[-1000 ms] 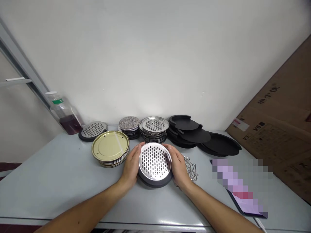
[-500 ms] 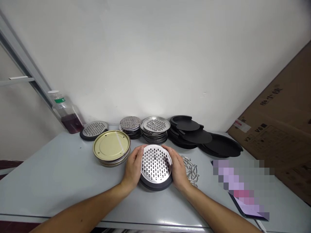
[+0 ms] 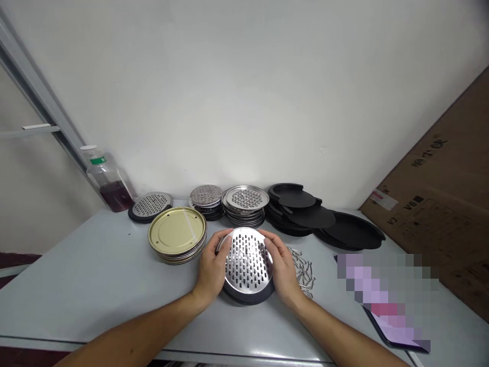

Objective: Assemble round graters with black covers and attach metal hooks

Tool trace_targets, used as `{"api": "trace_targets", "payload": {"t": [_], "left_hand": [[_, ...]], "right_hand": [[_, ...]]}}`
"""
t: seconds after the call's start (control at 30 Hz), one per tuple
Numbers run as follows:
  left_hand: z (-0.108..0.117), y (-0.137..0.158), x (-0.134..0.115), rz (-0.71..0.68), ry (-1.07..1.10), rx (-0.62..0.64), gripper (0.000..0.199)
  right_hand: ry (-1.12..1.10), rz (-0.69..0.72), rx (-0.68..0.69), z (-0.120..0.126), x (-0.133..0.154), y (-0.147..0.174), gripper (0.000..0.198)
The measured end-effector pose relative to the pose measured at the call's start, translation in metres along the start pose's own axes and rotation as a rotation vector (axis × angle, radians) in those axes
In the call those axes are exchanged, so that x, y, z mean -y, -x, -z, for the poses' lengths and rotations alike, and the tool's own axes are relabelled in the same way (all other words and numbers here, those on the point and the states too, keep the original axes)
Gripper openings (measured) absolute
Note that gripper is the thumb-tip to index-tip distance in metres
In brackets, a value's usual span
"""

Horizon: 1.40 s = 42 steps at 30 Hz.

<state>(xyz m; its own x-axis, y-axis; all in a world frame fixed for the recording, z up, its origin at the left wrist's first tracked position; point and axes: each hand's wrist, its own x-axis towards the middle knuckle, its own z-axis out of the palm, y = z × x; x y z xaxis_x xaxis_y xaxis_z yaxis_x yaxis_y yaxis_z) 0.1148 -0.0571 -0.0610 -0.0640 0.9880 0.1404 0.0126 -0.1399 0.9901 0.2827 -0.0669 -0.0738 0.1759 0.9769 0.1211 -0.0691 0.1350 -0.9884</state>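
Between my two hands is a round metal grater disc [image 3: 247, 262] with rows of slots, sitting in a black round base [image 3: 250, 296]. My left hand [image 3: 213, 262] grips its left side, the thumb lying on the metal rim. On the opposite side my right hand [image 3: 281, 265] is wrapped round the edge, its thumb also on the disc. To the left stands a stack of gold-coloured round lids [image 3: 178, 232]. Several bent metal wire pieces [image 3: 303, 272] lie just beyond my right hand.
Along the wall stand a grater in a black base [image 3: 153, 205], a stack of small perforated discs [image 3: 206, 196], silver slotted discs [image 3: 246, 199] and black round bases [image 3: 294, 204]. A bottle of dark liquid [image 3: 114, 193], a partly blurred phone [image 3: 397, 331] and a cardboard box [image 3: 439, 204] flank them.
Both thumbs have moved from the sides onto the top of the metal disc. The disc and base are slightly more tilted; the whole view has shifted a little.
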Motion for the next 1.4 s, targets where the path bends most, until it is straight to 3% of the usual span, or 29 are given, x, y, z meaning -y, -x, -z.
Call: {"api": "trace_targets", "payload": {"t": [0.23, 0.43, 0.57, 0.73, 0.93, 1.4], "left_hand": [[0.007, -0.006, -0.011, 0.053, 0.096, 0.090, 0.033], [0.010, -0.006, -0.018, 0.024, 0.018, 0.136, 0.041], [0.011, -0.008, -0.018, 0.051, -0.030, 0.161, 0.052], [0.011, -0.010, -0.018, 0.018, -0.094, 0.177, 0.043], [0.012, -0.008, -0.019, -0.015, -0.135, 0.171, 0.044], [0.012, -0.011, -0.019, 0.028, -0.106, 0.240, 0.062]], "right_hand": [[-0.031, -0.042, 0.070, 0.001, 0.022, 0.001, 0.049], [-0.170, -0.162, 0.075, 0.002, 0.022, -0.003, 0.051], [-0.106, -0.137, 0.096, 0.002, 0.021, -0.005, 0.052], [-0.051, -0.089, 0.112, 0.004, 0.021, -0.005, 0.054], [-0.137, -0.117, 0.193, 0.006, 0.022, -0.006, 0.044], [-0.258, -0.225, 0.105, 0.003, 0.021, -0.006, 0.038]]}}
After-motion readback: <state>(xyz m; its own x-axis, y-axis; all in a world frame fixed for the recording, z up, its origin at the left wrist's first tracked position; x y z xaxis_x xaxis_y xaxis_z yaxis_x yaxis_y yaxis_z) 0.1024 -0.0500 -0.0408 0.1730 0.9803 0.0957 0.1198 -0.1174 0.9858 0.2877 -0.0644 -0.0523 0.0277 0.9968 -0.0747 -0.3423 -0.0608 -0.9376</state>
